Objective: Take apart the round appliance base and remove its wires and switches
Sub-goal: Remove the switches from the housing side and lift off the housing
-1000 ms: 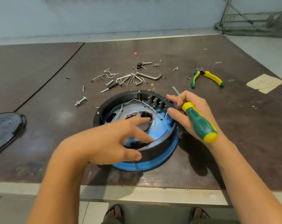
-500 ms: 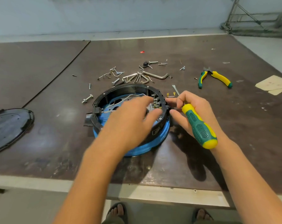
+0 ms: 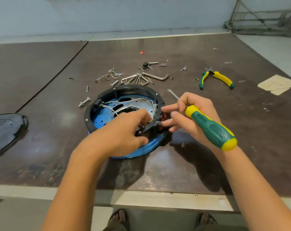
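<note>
The round appliance base (image 3: 108,99), a black ring over a blue shell, lies open side up on the brown table. White wires (image 3: 129,100) run across its metal plate. My left hand (image 3: 124,130) grips the near right rim, thumb outside and fingers curled inside. My right hand (image 3: 191,117) holds a green and yellow screwdriver (image 3: 211,129) across the palm, handle toward me, blade tip pointing away. Its free fingers touch the outer rim by a red switch part (image 3: 164,116).
Loose screws, bolts and hex keys (image 3: 141,79) lie just behind the base. Green and yellow pliers (image 3: 214,79) sit at the right rear. A black round cover (image 3: 6,129) lies at the table's left edge. The table's front edge (image 3: 141,199) is close to me.
My left hand moved from the middle of the base to its near right rim and turned the base. My right hand stayed at the right rim with the screwdriver.
</note>
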Demonstrator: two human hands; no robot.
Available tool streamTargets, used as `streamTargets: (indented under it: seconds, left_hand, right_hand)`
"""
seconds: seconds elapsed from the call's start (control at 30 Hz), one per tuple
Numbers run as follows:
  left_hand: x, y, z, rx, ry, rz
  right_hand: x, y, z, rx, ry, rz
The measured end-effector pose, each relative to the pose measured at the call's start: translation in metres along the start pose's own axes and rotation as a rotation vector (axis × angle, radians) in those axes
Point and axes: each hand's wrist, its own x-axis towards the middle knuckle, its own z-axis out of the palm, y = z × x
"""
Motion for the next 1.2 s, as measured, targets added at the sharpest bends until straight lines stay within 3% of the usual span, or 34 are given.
streamTargets:
  seconds: [0.1, 0.33, 0.47, 0.77, 0.87, 1.03, 1.2]
  left_hand:
    - [-0.007, -0.008, -0.009, -0.016, -0.015, -0.003]
    - [0.007, 0.017, 0.016, 0.120, 0.293, -0.106]
    - [0.011, 0.017, 0.018, 0.130, 0.202, 0.026]
    - [-0.006, -0.019, -0.014, 0.002, 0.028, -0.068]
    - [-0.005, -0.016, -0.011, -0.014, 0.090, -0.071]
    - [0.013, 0.005, 0.015, 0.149, 0.308, -0.025]
    - [0.011, -0.008, 0.011, -0.036, 0.272, 0.058]
  right_hand:
    - [-0.001, -0.002, 0.009, 0.021, -0.062, 0.001]
    - [0.003, -0.007, 0.010, 0.070, 0.063, 0.002]
    - [0.002, -0.005, 0.008, 0.063, 0.118, 0.045]
    - [0.004, 0.000, 0.002, 0.237, 0.134, 0.088]
    - [0.005, 0.001, 0.002, 0.252, 0.100, 0.091]
    - [0.005, 0.001, 0.003, 0.267, 0.081, 0.050]
    - [0.004, 0.001, -0.003, 0.301, 0.114, -0.018]
